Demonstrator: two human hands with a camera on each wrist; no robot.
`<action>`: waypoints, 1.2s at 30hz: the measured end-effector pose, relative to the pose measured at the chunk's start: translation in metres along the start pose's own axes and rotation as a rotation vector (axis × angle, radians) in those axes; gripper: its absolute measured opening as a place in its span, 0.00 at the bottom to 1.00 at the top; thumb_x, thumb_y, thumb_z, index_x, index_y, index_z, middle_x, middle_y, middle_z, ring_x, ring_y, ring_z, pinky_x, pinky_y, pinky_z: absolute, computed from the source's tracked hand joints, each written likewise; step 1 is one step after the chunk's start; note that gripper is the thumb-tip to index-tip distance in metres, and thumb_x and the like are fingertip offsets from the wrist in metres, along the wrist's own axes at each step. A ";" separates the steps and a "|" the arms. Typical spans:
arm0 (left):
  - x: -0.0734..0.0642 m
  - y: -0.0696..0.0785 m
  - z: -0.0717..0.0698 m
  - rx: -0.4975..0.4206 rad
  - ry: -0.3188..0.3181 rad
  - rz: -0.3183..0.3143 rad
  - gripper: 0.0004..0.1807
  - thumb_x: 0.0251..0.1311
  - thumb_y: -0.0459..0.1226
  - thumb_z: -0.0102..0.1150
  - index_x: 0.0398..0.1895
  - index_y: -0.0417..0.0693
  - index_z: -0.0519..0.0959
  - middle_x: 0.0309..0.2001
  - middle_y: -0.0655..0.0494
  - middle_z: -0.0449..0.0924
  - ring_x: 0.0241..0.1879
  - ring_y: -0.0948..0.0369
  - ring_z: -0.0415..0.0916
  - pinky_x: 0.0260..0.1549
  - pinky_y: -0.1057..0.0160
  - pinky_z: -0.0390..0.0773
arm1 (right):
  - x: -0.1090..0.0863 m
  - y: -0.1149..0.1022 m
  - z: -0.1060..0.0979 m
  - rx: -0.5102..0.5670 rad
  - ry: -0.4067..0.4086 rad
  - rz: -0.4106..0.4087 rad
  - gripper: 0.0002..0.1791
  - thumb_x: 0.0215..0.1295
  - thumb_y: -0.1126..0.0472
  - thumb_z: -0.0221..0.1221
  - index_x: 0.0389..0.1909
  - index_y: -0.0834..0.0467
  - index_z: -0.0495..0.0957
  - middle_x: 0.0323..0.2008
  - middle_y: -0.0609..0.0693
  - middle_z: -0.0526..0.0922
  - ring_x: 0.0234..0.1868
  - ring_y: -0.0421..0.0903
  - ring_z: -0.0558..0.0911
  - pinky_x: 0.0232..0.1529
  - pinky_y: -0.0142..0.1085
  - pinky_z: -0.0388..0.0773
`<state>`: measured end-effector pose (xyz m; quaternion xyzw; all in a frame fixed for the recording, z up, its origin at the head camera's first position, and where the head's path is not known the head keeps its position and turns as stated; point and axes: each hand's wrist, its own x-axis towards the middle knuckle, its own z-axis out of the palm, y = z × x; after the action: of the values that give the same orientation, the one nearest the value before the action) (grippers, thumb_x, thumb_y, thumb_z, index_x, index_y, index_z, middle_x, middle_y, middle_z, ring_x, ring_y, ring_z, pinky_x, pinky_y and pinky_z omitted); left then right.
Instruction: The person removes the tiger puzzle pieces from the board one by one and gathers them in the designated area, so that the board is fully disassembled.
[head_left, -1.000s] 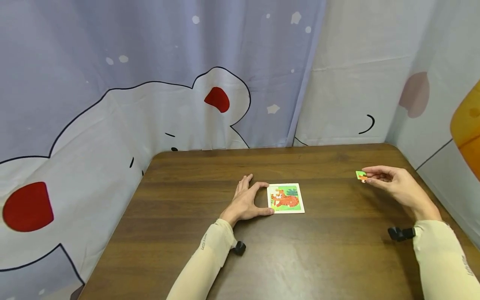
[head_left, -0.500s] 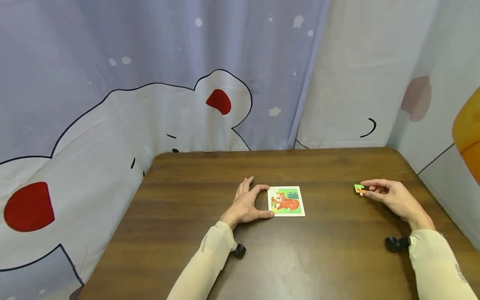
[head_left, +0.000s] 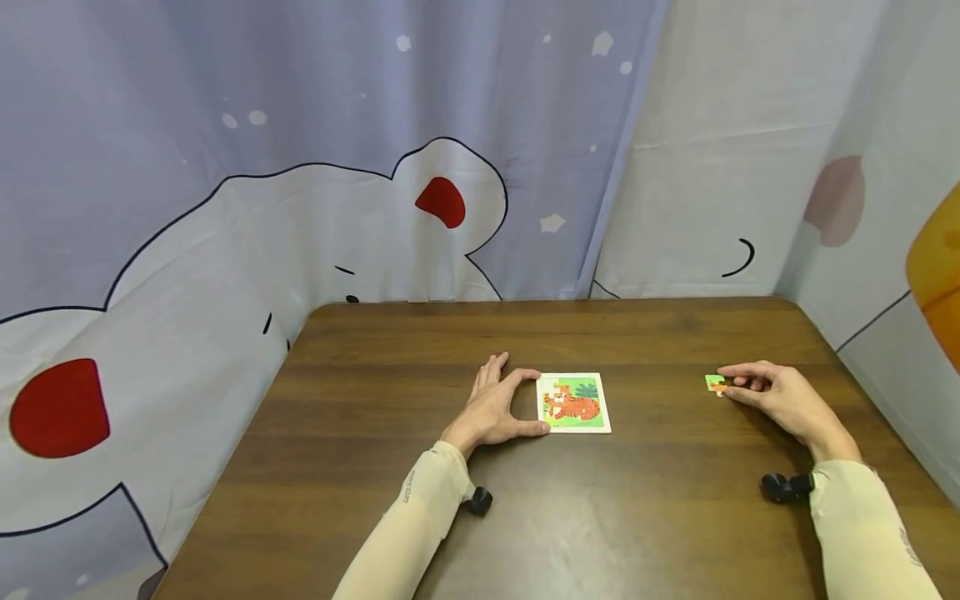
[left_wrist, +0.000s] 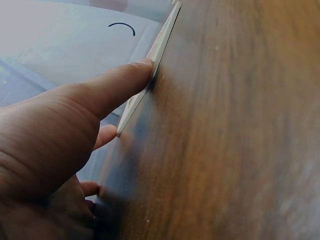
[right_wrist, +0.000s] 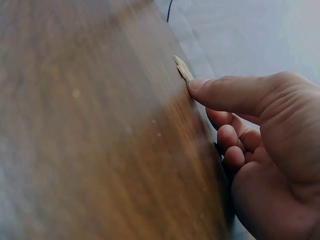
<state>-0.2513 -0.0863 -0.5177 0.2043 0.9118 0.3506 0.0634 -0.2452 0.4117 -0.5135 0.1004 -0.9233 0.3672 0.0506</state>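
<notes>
A square jigsaw puzzle board [head_left: 577, 406] with an orange tiger on green and a pale frame lies flat on the table. The upper left of its picture looks pale, with a notched outline. My left hand [head_left: 491, 410] holds the board by its left side, index finger at the far corner and thumb at the near one. In the left wrist view the thumb [left_wrist: 122, 80] presses on the board's edge [left_wrist: 165, 45]. Off to the right, my right hand [head_left: 787, 400] pinches a small green and orange puzzle piece [head_left: 715, 383] between thumb and index finger; the other fingers are curled in.
The brown wooden table [head_left: 420, 333] reaches back to a printed curtain [head_left: 555, 150], with another pale curtain along the right. A black wrist camera [head_left: 785, 488] sits on the right wrist and a second one [head_left: 478, 501] on the left.
My right hand has moved the puzzle piece a little to the left and nearer to me, toward the tabletop. The left hand and the puzzle board have stayed in place; the head view has shifted slightly.
</notes>
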 end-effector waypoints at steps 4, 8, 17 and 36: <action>0.004 -0.007 0.005 0.006 0.010 -0.001 0.46 0.55 0.58 0.86 0.77 0.65 0.75 0.91 0.38 0.43 0.90 0.38 0.32 0.86 0.33 0.38 | -0.001 0.001 0.001 0.009 0.010 -0.005 0.17 0.73 0.63 0.74 0.59 0.63 0.89 0.40 0.49 0.83 0.35 0.38 0.74 0.34 0.28 0.71; 0.005 -0.011 0.008 -0.006 0.020 0.000 0.46 0.54 0.57 0.86 0.77 0.66 0.75 0.91 0.38 0.43 0.90 0.38 0.32 0.86 0.31 0.37 | 0.000 0.001 0.001 0.016 0.020 -0.012 0.17 0.72 0.63 0.75 0.58 0.64 0.89 0.40 0.49 0.84 0.35 0.37 0.75 0.34 0.28 0.72; 0.002 -0.005 0.004 -0.007 0.016 0.005 0.47 0.54 0.58 0.86 0.77 0.64 0.76 0.90 0.36 0.44 0.90 0.35 0.34 0.85 0.29 0.40 | 0.000 0.001 0.002 0.002 0.024 -0.023 0.17 0.72 0.64 0.75 0.59 0.63 0.89 0.40 0.49 0.84 0.35 0.37 0.75 0.34 0.28 0.71; 0.005 -0.006 0.006 0.009 0.010 -0.010 0.47 0.54 0.58 0.86 0.77 0.67 0.75 0.91 0.40 0.43 0.91 0.39 0.33 0.86 0.32 0.38 | 0.005 -0.048 -0.026 0.646 0.170 -0.052 0.35 0.72 0.78 0.68 0.78 0.60 0.75 0.60 0.40 0.88 0.56 0.35 0.87 0.52 0.19 0.82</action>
<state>-0.2561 -0.0844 -0.5262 0.1982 0.9147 0.3471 0.0596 -0.2387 0.3948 -0.4616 0.1038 -0.7489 0.6465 0.1023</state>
